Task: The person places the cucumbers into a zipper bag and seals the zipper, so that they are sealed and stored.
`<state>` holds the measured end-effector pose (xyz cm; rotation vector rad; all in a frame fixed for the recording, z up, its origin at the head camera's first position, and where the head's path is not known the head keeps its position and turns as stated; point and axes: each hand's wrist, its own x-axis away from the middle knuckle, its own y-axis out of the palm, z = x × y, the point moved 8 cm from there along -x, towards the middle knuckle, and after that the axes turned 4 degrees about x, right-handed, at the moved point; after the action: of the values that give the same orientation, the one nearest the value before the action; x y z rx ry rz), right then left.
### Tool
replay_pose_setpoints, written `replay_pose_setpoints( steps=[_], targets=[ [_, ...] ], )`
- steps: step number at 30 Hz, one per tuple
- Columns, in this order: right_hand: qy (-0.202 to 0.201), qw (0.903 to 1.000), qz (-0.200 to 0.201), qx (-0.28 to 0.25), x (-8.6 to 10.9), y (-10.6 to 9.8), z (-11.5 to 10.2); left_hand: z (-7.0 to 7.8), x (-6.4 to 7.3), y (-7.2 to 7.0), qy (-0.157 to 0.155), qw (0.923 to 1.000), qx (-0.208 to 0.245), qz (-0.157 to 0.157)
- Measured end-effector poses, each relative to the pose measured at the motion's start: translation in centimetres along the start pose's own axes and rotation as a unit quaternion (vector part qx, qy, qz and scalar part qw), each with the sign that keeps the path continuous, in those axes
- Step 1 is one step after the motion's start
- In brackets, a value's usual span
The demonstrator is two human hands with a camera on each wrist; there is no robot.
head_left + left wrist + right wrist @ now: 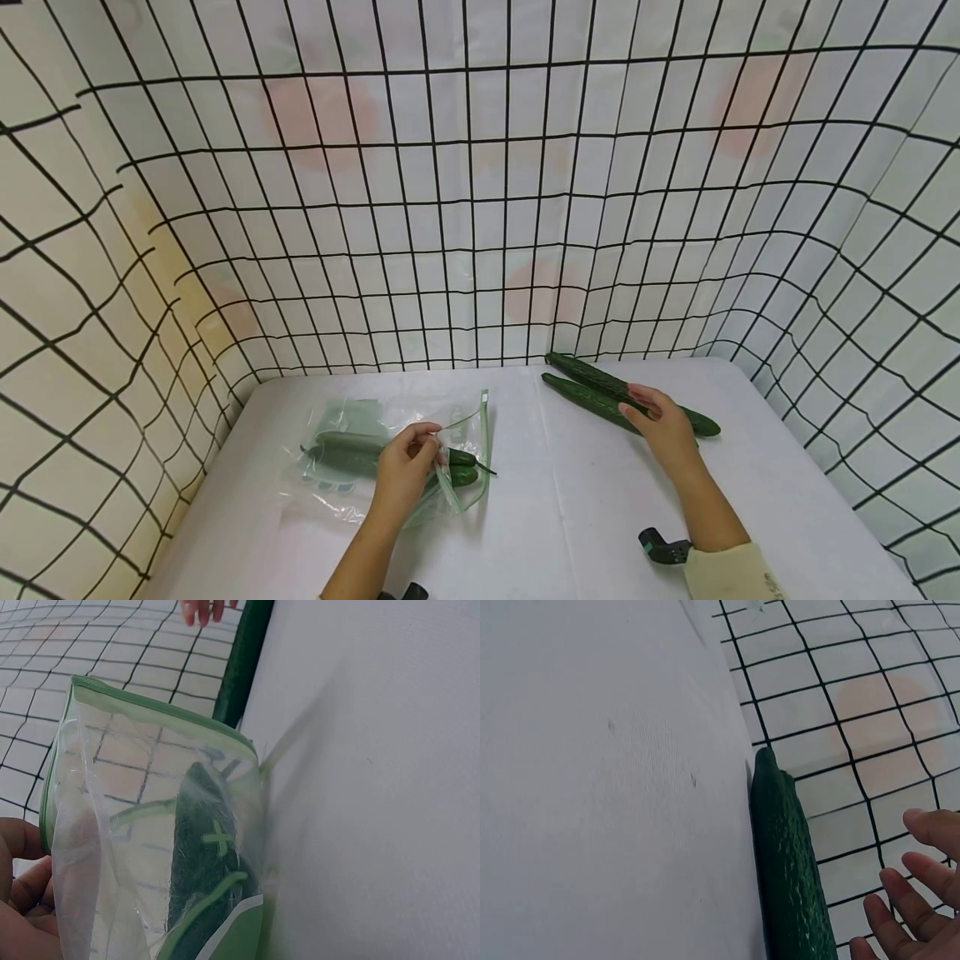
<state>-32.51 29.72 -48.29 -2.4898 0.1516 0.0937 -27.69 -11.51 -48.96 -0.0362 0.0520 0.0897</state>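
Observation:
A clear zip bag (484,425) with a green zip edge lies on the left of the table. Cucumbers (348,446) show through its film, two dark ends near the mouth. My left hand (405,467) pinches the bag's edge at the mouth; in the left wrist view the bag (150,712) gapes, with a cucumber (202,847) inside. On the right, two long cucumbers lie side by side, one farther back (585,372), one nearer (588,400). My right hand (663,425) is over them, its fingers (907,900) spread and apart from the cucumber (787,855) in the right wrist view.
A white cloth covers the table (555,533). Black wire mesh (480,250) rises at the back and both sides. A black wrist device (663,547) sits by the right sleeve (731,573).

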Motion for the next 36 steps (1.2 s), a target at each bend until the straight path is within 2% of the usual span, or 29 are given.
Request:
replay_pose_setpoints(
  steps=[15,26,36],
  targets=[
    [0.035,0.9983,-0.02,0.042,-0.1,-1.5,2.7,0.0,0.0,-0.1,-0.005,1.0,0.005,0.0],
    [0.059,0.9951,-0.047,0.064,-0.1,-1.6,4.4,0.0,-0.1,-0.1,-0.003,1.0,-0.006,0.0],
    [0.056,0.9858,-0.073,0.141,0.2,-1.7,5.5,-0.1,-0.2,0.0,-0.004,0.9999,-0.009,-0.001]
  ],
)
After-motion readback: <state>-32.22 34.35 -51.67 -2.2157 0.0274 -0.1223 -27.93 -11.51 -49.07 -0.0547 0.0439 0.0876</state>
